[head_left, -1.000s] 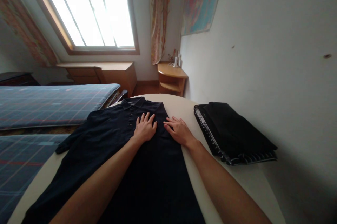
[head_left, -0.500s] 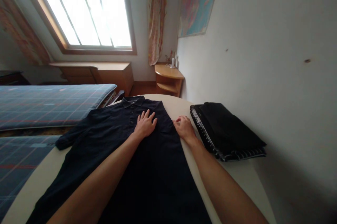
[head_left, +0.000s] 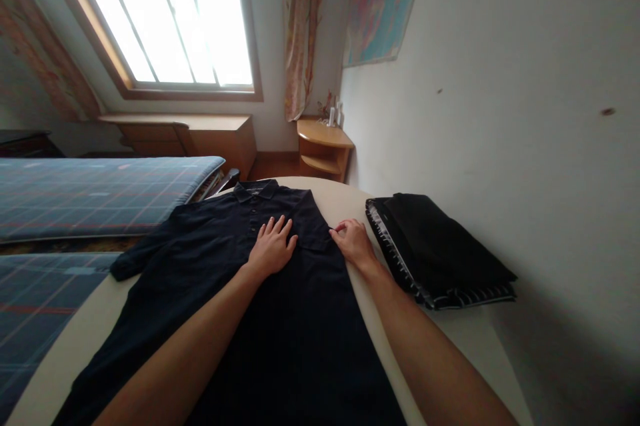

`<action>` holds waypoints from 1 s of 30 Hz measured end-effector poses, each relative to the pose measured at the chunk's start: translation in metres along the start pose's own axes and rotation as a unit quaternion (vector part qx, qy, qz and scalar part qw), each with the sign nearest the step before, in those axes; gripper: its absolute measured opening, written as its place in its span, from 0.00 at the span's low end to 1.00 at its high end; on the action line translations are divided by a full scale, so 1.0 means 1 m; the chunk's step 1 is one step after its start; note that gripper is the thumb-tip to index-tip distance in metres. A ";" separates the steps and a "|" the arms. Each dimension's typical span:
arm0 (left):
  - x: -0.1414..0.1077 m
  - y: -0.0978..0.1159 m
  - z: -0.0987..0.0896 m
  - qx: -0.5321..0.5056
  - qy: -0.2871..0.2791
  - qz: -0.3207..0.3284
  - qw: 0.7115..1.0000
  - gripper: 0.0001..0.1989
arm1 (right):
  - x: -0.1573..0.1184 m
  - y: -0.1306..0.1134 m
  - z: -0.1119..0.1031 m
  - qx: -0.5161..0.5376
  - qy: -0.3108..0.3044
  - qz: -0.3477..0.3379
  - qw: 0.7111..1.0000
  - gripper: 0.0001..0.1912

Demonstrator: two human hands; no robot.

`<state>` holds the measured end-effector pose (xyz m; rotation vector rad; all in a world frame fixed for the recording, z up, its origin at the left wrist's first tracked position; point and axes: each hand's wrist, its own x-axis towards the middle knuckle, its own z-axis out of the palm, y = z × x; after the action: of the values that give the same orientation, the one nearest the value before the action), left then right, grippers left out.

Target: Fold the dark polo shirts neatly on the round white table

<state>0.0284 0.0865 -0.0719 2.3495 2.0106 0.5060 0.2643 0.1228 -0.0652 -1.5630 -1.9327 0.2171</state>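
A dark navy collared shirt lies spread face up, its collar at the far side and its left-hand sleeve reaching out over the table edge area. My left hand rests flat on the chest beside the buttons, fingers spread. At the right edge of the shirt, my right hand pinches the end of the other sleeve between thumb and fingers. That sleeve is folded inward against the body of the shirt.
The pale round table carries a stack of folded black clothes at right, near the wall. Beds with blue plaid mattresses stand at left. Beyond are a desk and a corner shelf.
My left hand has slid slightly down the shirt toward me. My right hand keeps its pinch on the sleeve end. The whole view has shifted a little.
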 end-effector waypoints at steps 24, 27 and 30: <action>0.000 -0.006 -0.017 0.010 -0.044 0.027 0.999 0.27 | 0.011 0.007 -0.029 -0.032 -0.030 0.119 0.992 0.07; -0.002 -0.007 -0.011 0.003 -0.028 0.025 0.999 0.27 | 0.010 0.005 -0.030 -0.049 -0.037 0.127 0.990 0.10; -0.002 -0.007 -0.007 -0.017 -0.019 0.034 0.999 0.27 | 0.010 0.003 -0.032 -0.087 -0.063 0.127 0.986 0.14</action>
<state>0.0195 0.0847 -0.0671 2.3958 1.8963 0.4883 0.2846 0.1243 -0.0380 -1.9565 -1.8836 0.2644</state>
